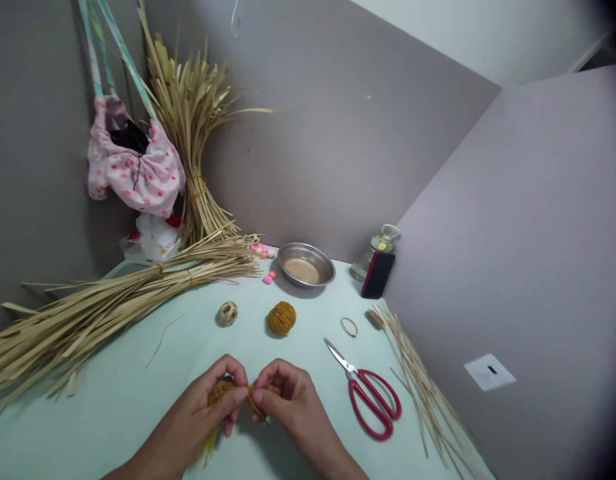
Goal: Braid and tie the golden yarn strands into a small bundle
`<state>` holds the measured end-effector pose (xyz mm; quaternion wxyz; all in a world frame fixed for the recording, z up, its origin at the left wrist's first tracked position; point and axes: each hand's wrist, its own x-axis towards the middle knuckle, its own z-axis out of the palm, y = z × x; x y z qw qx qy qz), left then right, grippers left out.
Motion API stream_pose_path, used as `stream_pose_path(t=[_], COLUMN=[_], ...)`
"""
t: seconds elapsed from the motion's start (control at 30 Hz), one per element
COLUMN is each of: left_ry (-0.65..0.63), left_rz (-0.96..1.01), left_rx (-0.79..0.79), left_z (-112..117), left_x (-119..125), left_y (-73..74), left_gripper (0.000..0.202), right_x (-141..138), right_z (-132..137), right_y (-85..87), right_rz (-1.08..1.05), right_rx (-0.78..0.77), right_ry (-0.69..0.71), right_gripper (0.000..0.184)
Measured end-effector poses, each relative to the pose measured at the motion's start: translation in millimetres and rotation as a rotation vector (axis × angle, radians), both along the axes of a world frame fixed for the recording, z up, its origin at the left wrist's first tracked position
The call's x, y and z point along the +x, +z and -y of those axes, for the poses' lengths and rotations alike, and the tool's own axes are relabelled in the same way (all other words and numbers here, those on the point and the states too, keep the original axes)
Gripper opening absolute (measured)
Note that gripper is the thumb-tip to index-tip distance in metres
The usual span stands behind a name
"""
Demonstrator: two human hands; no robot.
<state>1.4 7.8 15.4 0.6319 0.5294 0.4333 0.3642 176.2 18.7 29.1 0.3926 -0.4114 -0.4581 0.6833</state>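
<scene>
"Grey walls point(313, 140) around you and a pale green bench point(138, 413) below: what stands at the back of your head view?"

"A tied straw bundle point(193, 157) stands upright in the left corner, with a dotted pink bag point(143, 177) hanging beside it. A second straw bundle point(133, 297) lies across the left of the bench. Further right come small pink pieces point(263, 251), a metal bowl point(307, 285) and a bottle point(361, 267), with a phone point(379, 275) propped in front of it."

"And your hands?"

"Both are busy. My left hand point(208, 403) has its grip closed around golden-brown yarn point(222, 389), and yellow ends point(209, 447) hang below it. My right hand point(287, 397) pinches the same yarn just beside, thumb against finger. So the yarn is at the near side, between my two grips. A dark tip point(267, 421) shows under my right hand, too small for me to name."

"Does the yarn touch the bench?"

"I cannot tell; my hands cover most of it."

"What lies past your fingers?"

"A yarn ball point(282, 319), with a small woven ball point(227, 313) to its left. On the right are a thin ring point(357, 329) and red-handled scissors point(352, 371), their points turned away and leftward. Beyond them, loose straw strips point(421, 387) run along the right wall."
</scene>
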Motion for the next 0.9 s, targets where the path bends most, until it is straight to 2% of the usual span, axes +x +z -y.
stream_pose_path(t=[0.2, 0.3, 0.43, 0.53, 0.7, 0.8, 0.9], left_ry=[0.060, 0.032, 0.002, -0.010, -0.067, -0.072, -0.019], left_rz=[-0.051, -0.080, -0.100, -0.085, -0.106, -0.132, -0.130], left_rx=[0.018, 0.007, 0.012, 0.005, -0.020, -0.034, -0.036], left_z=[-2, -1, -2, -1, -1, -2, -3], left_x=[-1, 1, 4, 4, 5, 6, 6], left_y=[8.5, 6.8, -2.9, -11.1, -20.6, -21.2, -16.3], left_gripper=[0.023, 0.018, 0.014, 0.013, 0.018, 0.021, 0.025], right_x=[7, 9, 8, 5, 2, 2, 1], right_z=[2, 1, 3, 6, 6, 5, 5], right_y=[10.4, 11.4, 9.4, 10.1, 12.9, 11.8, 9.2], right_rz=[0.327, 0.431, 0.496, 0.469, 0.325, 0.234, 0.143], right_rx=[0.225, 0.320, 0.394, 0.351, 0.170, 0.133, 0.105], right_ry=[-0.027, -0.045, -0.042, -0.075, -0.112, -0.106, -0.050], right_gripper=[0.009, 0.010, 0.010, 0.009, 0.008, 0.011, 0.022])
